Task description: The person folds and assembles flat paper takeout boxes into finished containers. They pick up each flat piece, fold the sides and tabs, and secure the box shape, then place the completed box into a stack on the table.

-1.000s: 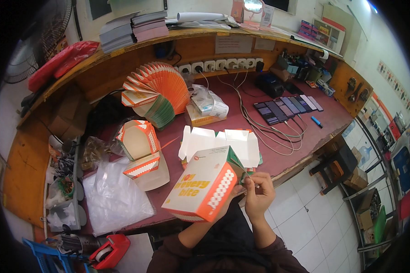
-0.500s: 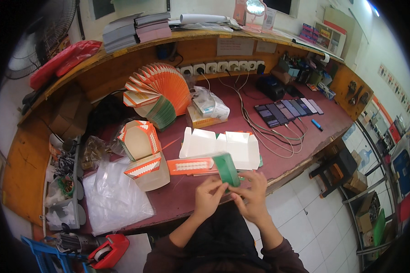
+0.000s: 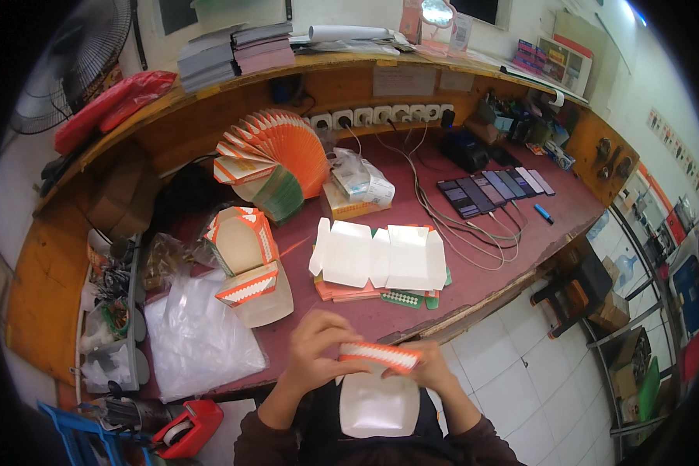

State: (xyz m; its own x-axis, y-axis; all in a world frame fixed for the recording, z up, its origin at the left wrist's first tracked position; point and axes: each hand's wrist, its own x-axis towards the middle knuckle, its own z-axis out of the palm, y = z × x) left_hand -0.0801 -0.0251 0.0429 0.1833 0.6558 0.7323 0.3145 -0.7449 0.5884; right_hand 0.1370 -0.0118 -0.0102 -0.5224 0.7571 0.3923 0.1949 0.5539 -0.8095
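Note:
Low in front of my body, a paper food box (image 3: 379, 402) is held between my two hands. Its orange side with a white scalloped band faces up, and a pale, plain flap hangs toward me. My left hand (image 3: 312, 349) grips the box's left end, slightly blurred. At the right end, my right hand (image 3: 429, 365) has its fingers closed on the orange side. Beyond my hands, a stack of flat box blanks (image 3: 346, 252) lies on the table, white insides up, with orange and green edges showing beneath. To its left, folded boxes (image 3: 241, 241) stand open, one against another.
The maroon table (image 3: 505, 233) also carries a fanned row of nested orange boxes (image 3: 287, 140), a clear plastic bag (image 3: 198, 334), a row of phones (image 3: 481, 190) with charging cables and a blue marker (image 3: 544, 213). A red tape dispenser (image 3: 190, 427) sits at lower left.
Both hands have drawn the box off the table edge toward my body. It has turned, from its green end and long orange strip to the orange side and pale flap.

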